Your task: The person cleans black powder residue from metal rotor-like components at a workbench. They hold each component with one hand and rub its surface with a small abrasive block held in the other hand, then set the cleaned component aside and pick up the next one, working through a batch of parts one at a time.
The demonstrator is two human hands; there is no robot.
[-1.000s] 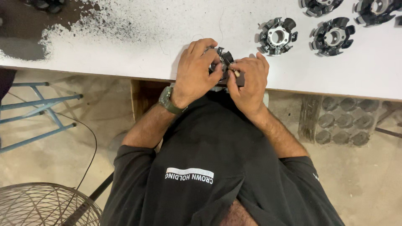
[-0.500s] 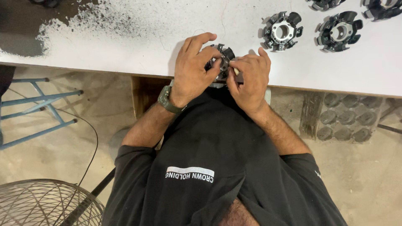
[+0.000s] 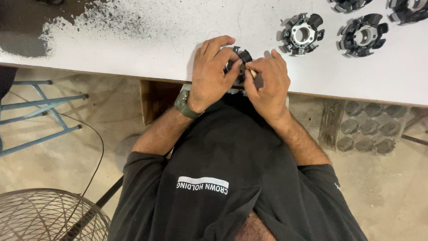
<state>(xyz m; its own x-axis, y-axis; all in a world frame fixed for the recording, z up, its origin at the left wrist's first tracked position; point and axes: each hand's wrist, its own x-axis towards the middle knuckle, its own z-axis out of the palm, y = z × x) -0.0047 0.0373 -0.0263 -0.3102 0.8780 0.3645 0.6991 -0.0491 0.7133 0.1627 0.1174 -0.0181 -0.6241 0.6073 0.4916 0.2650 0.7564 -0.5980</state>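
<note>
While I'm leaning over the bench edge, both hands are working on one part, so notes are quick.

Part: small black round slotted metal-and-plastic ring piece (image 3: pixel 240 60), sitting at the near edge of the white speckled worktable (image 3: pixel 133 49), mostly hidden under my fingers.

Left hand: my left hand (image 3: pixel 214 71) is curling over the piece from the left, fingers bent and closing on its rim, thumb tucked against it; a green wristwatch (image 3: pixel 183 103) is on that wrist.

Right hand: my right hand (image 3: pixel 267 80) is pinching a thin pale stick-like tool (image 3: pixel 253 73) between thumb and forefinger, tip pressing into the piece; can't tell exactly what the tool is.

Progress: judging by the layout, this piece is in mid-work. Two similar black round slotted pieces (image 3: pixel 303 33) and (image 3: pixel 363 35) are lying further right on the table, well apart from my hands, and more are showing at the top edge. Whether those are finished or waiting, I can't tell.

Around: blue metal frame (image 3: pixel 40 111) and round wire fan guard (image 3: pixel 40 218) are standing on the floor to my left.
</note>
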